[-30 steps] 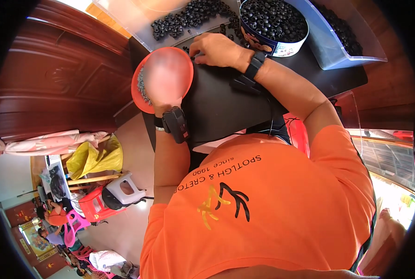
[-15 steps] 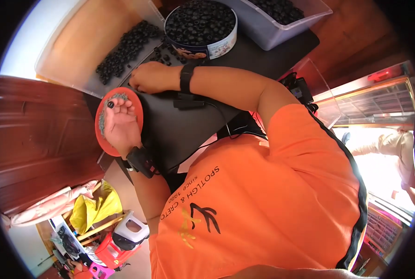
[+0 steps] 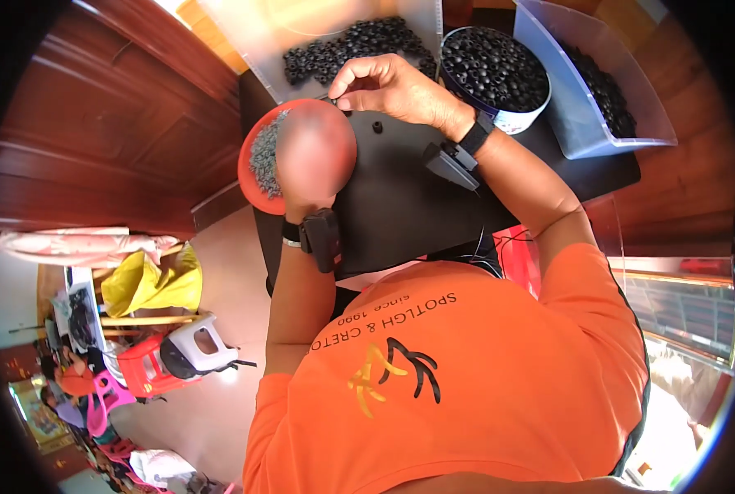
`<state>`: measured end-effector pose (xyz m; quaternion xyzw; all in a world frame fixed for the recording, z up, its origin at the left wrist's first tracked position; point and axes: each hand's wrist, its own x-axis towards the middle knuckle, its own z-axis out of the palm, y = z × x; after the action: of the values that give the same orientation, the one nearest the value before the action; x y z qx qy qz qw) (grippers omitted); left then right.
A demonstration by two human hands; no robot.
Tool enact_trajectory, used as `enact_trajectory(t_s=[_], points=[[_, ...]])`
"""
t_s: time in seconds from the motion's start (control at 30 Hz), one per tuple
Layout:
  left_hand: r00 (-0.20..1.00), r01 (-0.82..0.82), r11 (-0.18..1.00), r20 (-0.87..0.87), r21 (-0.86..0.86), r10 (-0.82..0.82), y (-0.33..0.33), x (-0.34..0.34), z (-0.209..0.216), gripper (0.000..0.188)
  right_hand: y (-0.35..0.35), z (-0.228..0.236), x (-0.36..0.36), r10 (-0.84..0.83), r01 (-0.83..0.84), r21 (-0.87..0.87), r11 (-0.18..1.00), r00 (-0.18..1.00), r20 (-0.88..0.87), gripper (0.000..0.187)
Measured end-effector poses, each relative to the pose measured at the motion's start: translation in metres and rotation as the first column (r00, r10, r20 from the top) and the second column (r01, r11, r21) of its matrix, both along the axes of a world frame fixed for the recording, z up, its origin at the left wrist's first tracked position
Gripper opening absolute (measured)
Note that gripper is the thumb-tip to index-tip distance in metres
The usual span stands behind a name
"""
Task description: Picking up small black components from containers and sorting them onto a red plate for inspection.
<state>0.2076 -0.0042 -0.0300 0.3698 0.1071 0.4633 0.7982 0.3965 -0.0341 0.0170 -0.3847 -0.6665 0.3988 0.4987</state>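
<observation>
My left hand point(image 3: 314, 156) is over an orange-red bowl point(image 3: 247, 177) holding small grey bits point(image 3: 264, 160). Motion smears its fingers, so what they hold, if anything, is hidden. Just beyond the bowl's right side, my right hand point(image 3: 392, 92) pinches a small black piece point(image 3: 333, 100) between thumb and forefinger, near the front edge of a clear tub point(image 3: 256, 37). Black ring-like pieces point(image 3: 359, 48) are heaped inside that tub. One loose black piece point(image 3: 377, 127) stands on the dark tabletop point(image 3: 400, 198), below the right hand.
A round tin point(image 3: 515, 122) full of black pieces stands right of my right hand. Beside it is a clear plastic bin point(image 3: 577, 123) with more. Black boxes are strapped to both wrists point(image 3: 324, 239). A stool point(image 3: 198, 350) and yellow cloth point(image 3: 153, 276) are at lower left.
The whole view has shifted, moving the table to the right. My right hand has lifted its fingers into a pinch; my left hand, earlier palm up with a black piece, is now blurred.
</observation>
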Motion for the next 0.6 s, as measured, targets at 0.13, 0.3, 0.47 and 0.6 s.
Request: enact_trajectory(t_s=[0.13, 0.3, 0.47, 0.6], points=[[0.998, 0.028, 1.000, -0.052, 0.014, -0.027, -0.002, -0.001, 0.000, 0.022, 0.006, 0.021, -0.008, -0.016, 0.002, 0.074, 0.997, 0.980, 0.200, 0.013], [1.000, 0.028, 0.999, -0.013, 0.025, -0.028, -0.002, -0.001, 0.004, 0.022, 0.006, 0.036, -0.015, -0.056, 0.015, 0.178, 0.984, 0.972, 0.229, 0.011], [1.000, 0.010, 0.999, -0.012, 0.036, -0.010, -0.005, 0.001, 0.006, 0.022, 0.012, 0.032, -0.008, -0.005, -0.019, 0.115, 0.993, 0.977, 0.211, 0.009], [1.000, 0.005, 0.998, -0.003, 0.056, -0.005, -0.007, 0.002, 0.006, 0.022, 0.015, 0.023, -0.009, 0.191, -0.185, -0.058, 0.981, 0.974, 0.123, 0.010]])
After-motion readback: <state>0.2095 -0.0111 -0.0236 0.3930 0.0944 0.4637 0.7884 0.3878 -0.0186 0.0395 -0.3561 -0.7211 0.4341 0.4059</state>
